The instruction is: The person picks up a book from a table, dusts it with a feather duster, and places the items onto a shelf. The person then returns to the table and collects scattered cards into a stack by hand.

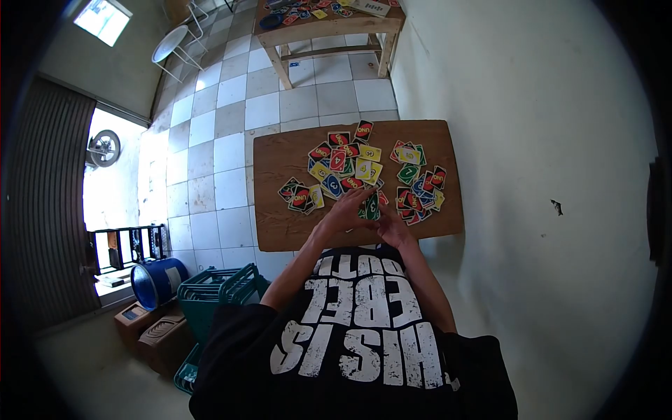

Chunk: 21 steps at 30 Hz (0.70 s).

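Note:
Near the front edge of the wooden table, my two hands meet around a few green UNO cards. My left hand reaches over them from the left, fingers closed along their side. From the right, my right hand grips their lower edge. Just beyond my hands lies a wide loose pile of UNO cards, some face up, others back up. A smaller cluster of cards sits to the left, and more cards are spread on the right, below a green card.
Another wooden table with scattered cards stands farther off. A wall runs close along the right. Stacked green plastic chairs, a blue drum and brown boxes are at lower left. A white chair stands upper left.

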### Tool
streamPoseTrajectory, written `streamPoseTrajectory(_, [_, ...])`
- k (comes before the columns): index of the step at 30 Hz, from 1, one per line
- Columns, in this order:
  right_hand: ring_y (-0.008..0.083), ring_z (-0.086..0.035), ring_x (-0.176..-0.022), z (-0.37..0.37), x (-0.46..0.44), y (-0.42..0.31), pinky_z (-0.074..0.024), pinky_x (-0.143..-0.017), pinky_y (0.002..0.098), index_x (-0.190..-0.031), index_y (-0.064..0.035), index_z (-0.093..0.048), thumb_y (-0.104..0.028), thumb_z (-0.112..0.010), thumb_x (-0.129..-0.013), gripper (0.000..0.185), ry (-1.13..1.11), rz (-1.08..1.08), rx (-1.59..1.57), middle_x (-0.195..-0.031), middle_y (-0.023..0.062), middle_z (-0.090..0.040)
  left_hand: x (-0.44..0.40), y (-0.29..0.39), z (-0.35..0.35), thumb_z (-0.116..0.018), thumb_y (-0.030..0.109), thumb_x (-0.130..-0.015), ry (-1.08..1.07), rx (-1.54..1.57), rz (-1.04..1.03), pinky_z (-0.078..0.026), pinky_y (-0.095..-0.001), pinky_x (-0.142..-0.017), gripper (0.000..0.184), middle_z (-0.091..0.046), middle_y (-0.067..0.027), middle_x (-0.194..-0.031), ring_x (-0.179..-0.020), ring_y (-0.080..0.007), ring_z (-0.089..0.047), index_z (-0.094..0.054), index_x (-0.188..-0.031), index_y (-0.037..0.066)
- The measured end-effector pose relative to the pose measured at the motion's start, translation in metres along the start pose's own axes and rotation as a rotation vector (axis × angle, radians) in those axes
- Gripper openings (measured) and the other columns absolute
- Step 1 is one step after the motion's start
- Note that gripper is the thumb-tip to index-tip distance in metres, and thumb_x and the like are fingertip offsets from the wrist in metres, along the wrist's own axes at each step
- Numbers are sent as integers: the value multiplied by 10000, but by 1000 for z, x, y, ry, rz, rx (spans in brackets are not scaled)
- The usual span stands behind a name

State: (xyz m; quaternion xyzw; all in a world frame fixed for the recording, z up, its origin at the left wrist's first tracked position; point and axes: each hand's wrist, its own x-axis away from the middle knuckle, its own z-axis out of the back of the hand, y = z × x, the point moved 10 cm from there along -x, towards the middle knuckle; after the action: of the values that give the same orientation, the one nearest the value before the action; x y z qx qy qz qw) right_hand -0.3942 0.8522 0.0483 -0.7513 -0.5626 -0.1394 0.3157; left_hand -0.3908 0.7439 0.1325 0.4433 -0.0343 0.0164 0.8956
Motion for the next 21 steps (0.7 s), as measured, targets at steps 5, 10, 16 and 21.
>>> streamPoseTrajectory(5, [162,-667,-856,8,-5,0,-540,-670,275,-1161,-86,-593,-250,-655,-910,305,-26,18,8,-1032,50,-681,-1,-2,-2,-868,454,-596,4,-14,6,-344,-429,-1097,1012,-492,-194,-1392,-1323,-342,-432,-433,-1412,43])
streamPoseTrajectory(10, [173,-682,-894,10,-11,0,-577,-716,316,-1146,-93,-597,-248,-647,-912,285,11,21,-58,-1011,44,-684,1,-1,-4,-860,443,-609,-37,-31,5,-318,-440,-1115,1010,-453,-199,-1425,-1350,-349,-394,-412,-1425,49])
streamPoseTrajectory(16, [157,-694,-891,9,-13,-5,-598,-700,285,-1176,-97,-580,-277,-640,-921,318,47,83,-3,-1028,31,-688,4,10,3,-859,410,-623,17,13,-44,-311,-446,-1118,976,-442,-184,-1426,-1360,-352,-369,-410,-1416,62])
streamPoseTrajectory(21, [143,-686,-885,9,-12,-3,-582,-716,275,-1160,-97,-595,-289,-640,-925,307,-1,77,-10,-1037,25,-687,2,-1,1,-861,423,-620,35,23,-30,-329,-440,-1106,961,-470,-170,-1391,-1322,-351,-403,-425,-1395,58])
